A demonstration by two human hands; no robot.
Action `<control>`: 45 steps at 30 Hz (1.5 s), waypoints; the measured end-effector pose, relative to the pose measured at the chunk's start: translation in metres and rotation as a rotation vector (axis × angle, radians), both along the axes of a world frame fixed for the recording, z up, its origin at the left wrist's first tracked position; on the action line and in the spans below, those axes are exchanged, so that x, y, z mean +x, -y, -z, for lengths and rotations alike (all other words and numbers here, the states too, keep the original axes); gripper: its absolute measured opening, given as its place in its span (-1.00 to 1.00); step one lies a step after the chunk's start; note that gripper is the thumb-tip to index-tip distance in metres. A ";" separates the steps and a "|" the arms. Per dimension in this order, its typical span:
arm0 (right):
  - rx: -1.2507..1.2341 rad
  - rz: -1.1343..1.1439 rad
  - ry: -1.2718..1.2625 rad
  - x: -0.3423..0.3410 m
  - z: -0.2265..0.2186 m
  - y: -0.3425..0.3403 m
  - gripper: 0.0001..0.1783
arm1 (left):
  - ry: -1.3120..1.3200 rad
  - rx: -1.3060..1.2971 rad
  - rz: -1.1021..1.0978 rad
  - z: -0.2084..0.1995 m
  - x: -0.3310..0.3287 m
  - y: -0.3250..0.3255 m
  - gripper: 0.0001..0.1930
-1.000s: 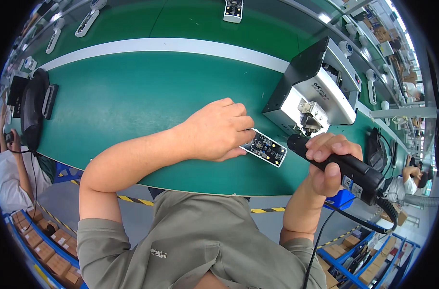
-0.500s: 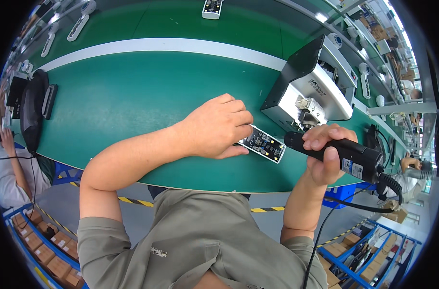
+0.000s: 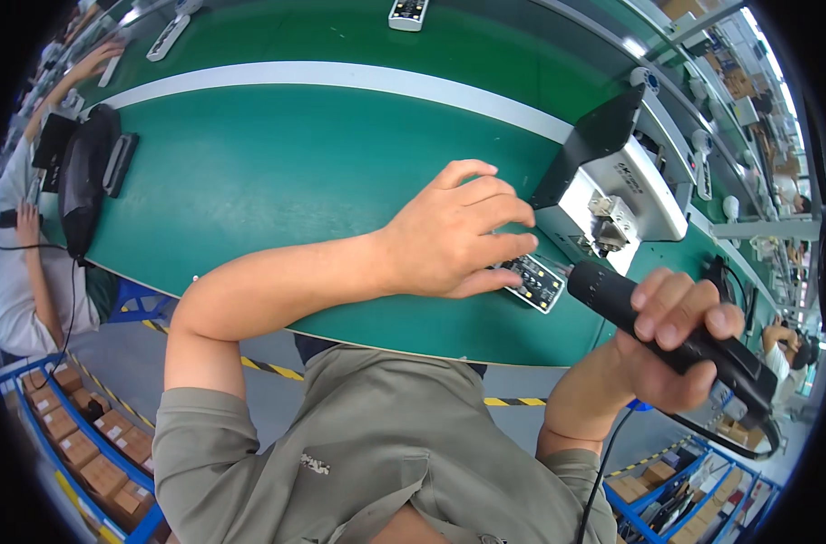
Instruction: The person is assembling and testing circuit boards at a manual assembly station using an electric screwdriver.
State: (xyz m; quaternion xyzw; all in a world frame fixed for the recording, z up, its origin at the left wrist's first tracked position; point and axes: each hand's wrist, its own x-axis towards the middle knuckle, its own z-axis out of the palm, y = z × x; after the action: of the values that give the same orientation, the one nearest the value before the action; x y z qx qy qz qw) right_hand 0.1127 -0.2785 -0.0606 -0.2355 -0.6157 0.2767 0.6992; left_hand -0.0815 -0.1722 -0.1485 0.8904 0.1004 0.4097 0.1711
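A narrow circuit board in a white housing point(image 3: 542, 288) lies on the green bench, its left end hidden under my left hand point(image 3: 467, 234). The thumb and forefinger of that hand flank the board, while the other fingers are spread above it. My right hand point(image 3: 671, 331) is wrapped around a black corded electric screwdriver point(image 3: 608, 295), tilted with its nose toward the board's right part. The thin bit points at or near the board's upper edge; whether it touches, I cannot tell.
A silver and black screw feeder point(image 3: 626, 186) stands just beyond the board. Another board in a white housing point(image 3: 407, 14) lies across the white strip point(image 3: 340, 74). A black bag-like object point(image 3: 88, 181) sits at the left, near a co-worker's hand point(image 3: 27, 220). The screwdriver's cable point(image 3: 726, 444) hangs at right.
My left hand has slid right along the board, its other fingers spreading. My right hand has swung right and down with the screwdriver. The view has shifted slightly.
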 end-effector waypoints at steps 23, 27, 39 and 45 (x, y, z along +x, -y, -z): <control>-0.066 -0.103 -0.014 -0.011 -0.006 -0.014 -0.53 | -0.034 0.001 0.032 0.004 -0.011 -0.010 -0.70; -0.115 -0.094 0.032 -0.017 0.002 -0.013 -0.55 | -0.320 0.086 0.089 0.010 -0.014 -0.014 -0.68; -0.214 -0.096 -0.053 -0.029 0.017 -0.014 -0.60 | -0.404 0.015 0.089 0.012 -0.011 -0.012 -0.70; -0.238 -0.117 -0.040 -0.031 0.022 -0.018 -0.61 | -0.404 0.026 0.082 0.010 -0.011 -0.013 -0.71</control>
State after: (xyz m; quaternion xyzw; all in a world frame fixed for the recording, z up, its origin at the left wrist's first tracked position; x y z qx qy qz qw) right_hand 0.0812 -0.2610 -0.0829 -0.2751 -0.5770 0.3926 0.6612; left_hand -0.0928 -0.1588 -0.1587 0.9599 0.0911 0.2167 0.1527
